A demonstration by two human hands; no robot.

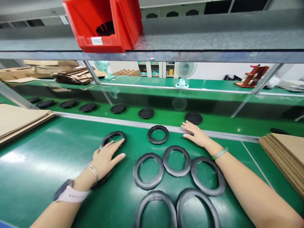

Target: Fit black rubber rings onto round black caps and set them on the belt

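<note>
Here, your left hand (106,161), thumb spread from its fingers, overlaps a matte black round ring (111,135) left of centre in the frame; contact is unclear. Your right hand (196,134), fingers parted, reaches right of centre near a flat black disc (194,117). Six similar rings (177,173) lie centre to lower centre on the glossy green counter (54,167).

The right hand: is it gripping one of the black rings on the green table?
No, the right hand is open, its fingers spread near a black disc beyond the metal rail.
</note>
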